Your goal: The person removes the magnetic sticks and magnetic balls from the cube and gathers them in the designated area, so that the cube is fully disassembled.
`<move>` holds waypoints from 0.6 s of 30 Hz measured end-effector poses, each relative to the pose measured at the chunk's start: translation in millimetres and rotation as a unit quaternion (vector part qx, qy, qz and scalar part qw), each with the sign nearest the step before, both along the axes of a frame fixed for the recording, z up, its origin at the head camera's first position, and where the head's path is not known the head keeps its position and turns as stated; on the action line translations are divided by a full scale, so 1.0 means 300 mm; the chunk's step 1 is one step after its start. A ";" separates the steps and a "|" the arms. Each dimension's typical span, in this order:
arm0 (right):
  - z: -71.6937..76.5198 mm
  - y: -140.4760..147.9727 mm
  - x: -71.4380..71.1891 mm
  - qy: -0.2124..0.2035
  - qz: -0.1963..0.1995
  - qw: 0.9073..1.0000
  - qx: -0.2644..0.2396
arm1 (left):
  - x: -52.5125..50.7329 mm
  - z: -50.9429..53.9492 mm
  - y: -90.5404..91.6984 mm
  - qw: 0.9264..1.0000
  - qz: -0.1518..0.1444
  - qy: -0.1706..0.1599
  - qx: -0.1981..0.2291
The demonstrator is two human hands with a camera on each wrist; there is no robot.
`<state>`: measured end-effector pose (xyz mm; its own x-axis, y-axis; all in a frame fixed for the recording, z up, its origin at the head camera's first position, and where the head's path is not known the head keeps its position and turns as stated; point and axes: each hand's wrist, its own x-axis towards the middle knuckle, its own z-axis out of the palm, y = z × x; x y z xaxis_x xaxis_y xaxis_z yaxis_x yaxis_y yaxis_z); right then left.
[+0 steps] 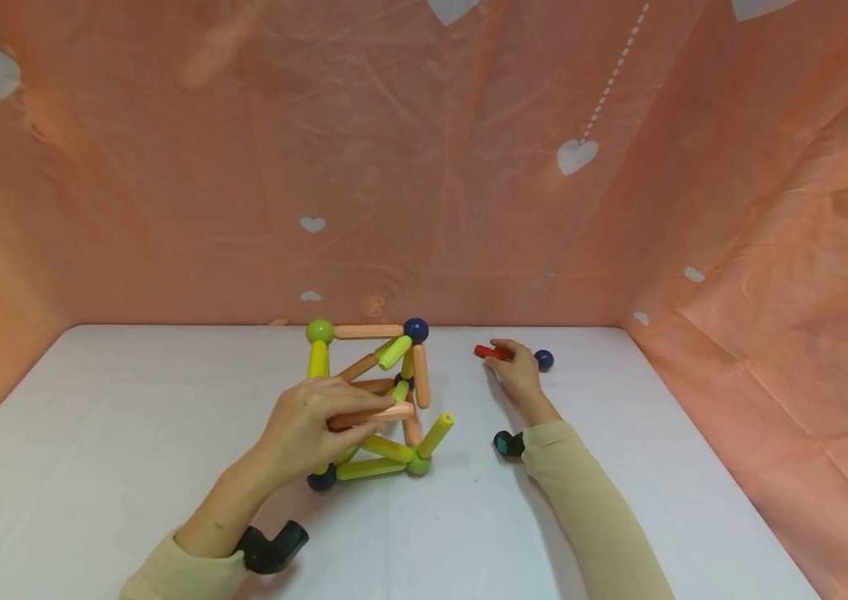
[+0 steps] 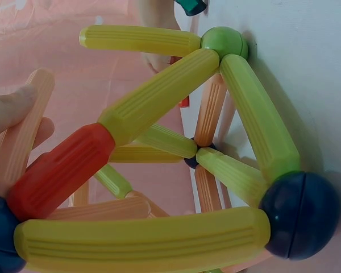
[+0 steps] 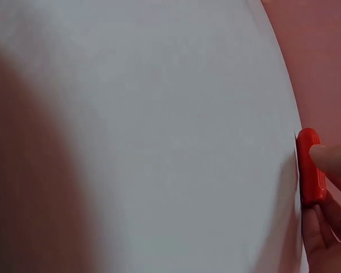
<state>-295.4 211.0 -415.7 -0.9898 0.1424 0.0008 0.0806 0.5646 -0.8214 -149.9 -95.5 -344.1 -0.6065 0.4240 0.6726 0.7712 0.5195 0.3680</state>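
Note:
A frame of rods and balls point(image 1: 371, 469) stands on the white table. Its rods are yellow, lime, peach and red, and its balls are green and dark blue. At the near upper part, my left hand point(image 1: 311, 425) pinches a peach rod point(image 1: 386, 412) between thumb and fingers; the left wrist view shows this rod beside a red rod point(image 2: 62, 170) and a dark blue ball point(image 2: 0, 233). To the right of the frame, my right hand point(image 1: 517, 375) pinches a red rod point(image 3: 311, 170) at the table surface. Just right of that hand lies a loose dark blue ball point(image 1: 544, 360).
The white table point(image 1: 131, 417) ends at a peach cloth backdrop point(image 1: 363, 167) with white hearts, which also hangs along both sides. A black wrist device point(image 1: 271, 547) sits on the left wrist, another point(image 1: 508, 443) on the right. One yellow rod point(image 1: 436, 435) sticks up from a green ball.

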 end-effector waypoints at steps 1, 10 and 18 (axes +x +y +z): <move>-0.001 0.000 -0.001 0.001 -0.002 1.000 -0.001 | 0.001 0.000 -0.001 1.000 0.001 0.000 0.000; 0.005 0.022 0.015 0.003 -0.007 1.000 0.015 | -0.002 0.000 0.007 1.000 -0.006 -0.005 0.002; 0.037 0.036 0.048 0.009 0.019 1.000 -0.012 | -0.013 0.006 -0.003 1.000 -0.009 -0.002 0.003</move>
<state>-281.0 221.9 -404.7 -0.9943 0.1051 0.0163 0.0442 0.5475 -0.8357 -153.9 -96.5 -342.4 -0.6017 0.4309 0.6725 0.7788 0.5035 0.3742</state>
